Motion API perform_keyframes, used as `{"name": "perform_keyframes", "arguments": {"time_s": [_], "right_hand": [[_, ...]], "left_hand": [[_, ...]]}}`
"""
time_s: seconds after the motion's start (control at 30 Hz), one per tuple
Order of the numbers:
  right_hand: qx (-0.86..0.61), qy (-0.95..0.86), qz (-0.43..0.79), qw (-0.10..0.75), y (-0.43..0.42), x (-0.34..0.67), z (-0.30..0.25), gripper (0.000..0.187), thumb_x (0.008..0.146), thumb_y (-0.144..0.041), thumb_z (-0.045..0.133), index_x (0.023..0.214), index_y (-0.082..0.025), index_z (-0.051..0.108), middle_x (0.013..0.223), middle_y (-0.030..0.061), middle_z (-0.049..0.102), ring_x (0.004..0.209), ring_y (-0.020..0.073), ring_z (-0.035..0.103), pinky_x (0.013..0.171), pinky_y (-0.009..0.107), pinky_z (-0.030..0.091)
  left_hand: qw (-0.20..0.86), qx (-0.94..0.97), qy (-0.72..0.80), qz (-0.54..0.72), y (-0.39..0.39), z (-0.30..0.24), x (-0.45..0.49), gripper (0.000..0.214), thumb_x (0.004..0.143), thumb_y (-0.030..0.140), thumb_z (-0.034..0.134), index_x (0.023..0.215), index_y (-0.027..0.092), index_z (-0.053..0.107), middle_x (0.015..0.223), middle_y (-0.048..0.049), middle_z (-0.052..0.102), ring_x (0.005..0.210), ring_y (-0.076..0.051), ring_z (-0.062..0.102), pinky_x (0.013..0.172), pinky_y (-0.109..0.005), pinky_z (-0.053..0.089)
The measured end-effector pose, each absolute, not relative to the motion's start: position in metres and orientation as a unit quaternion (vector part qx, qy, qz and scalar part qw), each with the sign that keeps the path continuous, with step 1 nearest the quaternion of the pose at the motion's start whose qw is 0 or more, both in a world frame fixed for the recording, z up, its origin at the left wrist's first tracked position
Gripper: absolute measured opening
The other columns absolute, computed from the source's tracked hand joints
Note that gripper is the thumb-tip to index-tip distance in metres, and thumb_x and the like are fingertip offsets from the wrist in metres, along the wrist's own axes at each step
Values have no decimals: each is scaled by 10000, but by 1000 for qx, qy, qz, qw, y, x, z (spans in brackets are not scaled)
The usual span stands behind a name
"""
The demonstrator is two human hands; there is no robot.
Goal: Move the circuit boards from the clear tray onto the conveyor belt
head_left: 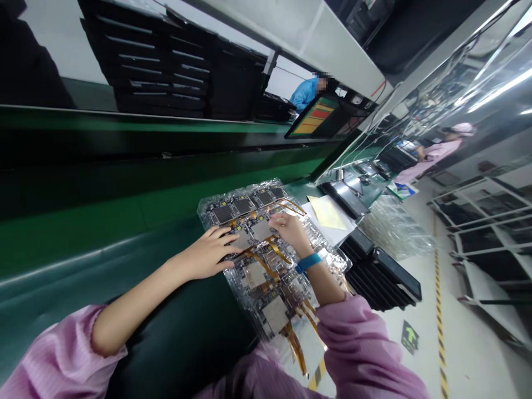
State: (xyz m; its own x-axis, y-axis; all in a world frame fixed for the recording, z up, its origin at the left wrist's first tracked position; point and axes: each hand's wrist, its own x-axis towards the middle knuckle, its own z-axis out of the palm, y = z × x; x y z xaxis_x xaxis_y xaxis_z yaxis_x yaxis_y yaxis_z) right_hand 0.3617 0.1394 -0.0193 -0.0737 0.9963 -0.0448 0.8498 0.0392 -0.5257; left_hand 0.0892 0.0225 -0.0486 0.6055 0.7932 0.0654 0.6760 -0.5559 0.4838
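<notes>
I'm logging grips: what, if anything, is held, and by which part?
Can't tell: the right hand is pinched over a circuit board, any hold hidden; the left hand is spread, apparently gripping nothing.

"What can't you make out on the clear tray [243, 299]?"

"Whatever lies at the right hand's [291, 230] fingertips is too small to tell. The hand also hides part of the circuit boards [274, 315] there."

"And at the tray's left side?"

"The left hand [210, 254] covers board edges, and any print on the boards is too fine to read."

"Beyond the tray?"

"The screen's [312, 117] text is illegible, and it blocks part of the person in blue [305, 94]."

"Nearer than the tray?"

"The left sleeve [62, 352] and right sleeve [366, 346] are cut off by the bottom edge."
</notes>
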Motion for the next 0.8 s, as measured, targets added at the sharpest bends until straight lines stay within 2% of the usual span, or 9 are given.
{"name": "perform_keyframes", "arguments": {"time_s": [0.13,0.23,0.37,0.5,0.63,0.8], "right_hand": [[-658,-734,117,120,126,350,-18,62,903,-287,783,891,-240,745,797,-18,727,776,226,677,631,285,437],[-651,-754,44,82,116,344,-15,57,944,-313,757,913,-266,753,817,-15,711,792,232,660,614,284,401],[-611,-787,-35,81,105,340,-12,86,982,-299,704,1046,-266,750,1016,34,681,836,226,649,627,277,412],[-555,-829,-27,63,101,340,-17,225,995,-442,682,1155,-294,735,1097,37,651,825,217,645,640,277,443],[-570,-822,-11,13,106,351,-26,288,999,-472,651,1218,-301,721,1088,48,643,801,228,647,634,291,470],[-514,-854,13,79,117,367,-30,316,996,-484,593,1187,-268,722,1126,84,660,942,272,660,775,322,539]], "left_hand": [[210,869,424,142,22,-48,90,380,989,411,559,1352,313,619,1575,-48,431,1497,-329,299,1213,-589,208],[211,870,423,142,22,-49,90,384,995,420,546,1360,320,611,1577,-41,430,1495,-327,303,1212,-591,210],[204,868,428,151,22,-53,90,375,985,424,562,1342,327,623,1565,-39,447,1482,-329,325,1207,-577,228],[202,866,428,160,21,-57,91,367,989,429,552,1336,333,624,1568,-32,443,1478,-323,331,1206,-570,228],[214,870,418,152,21,-57,93,390,1002,461,518,1352,318,617,1579,-47,425,1494,-324,303,1216,-573,199],[208,849,439,209,36,-36,61,527,1004,522,485,1489,316,471,1602,-39,390,1499,-287,297,1222,-503,233]]}}
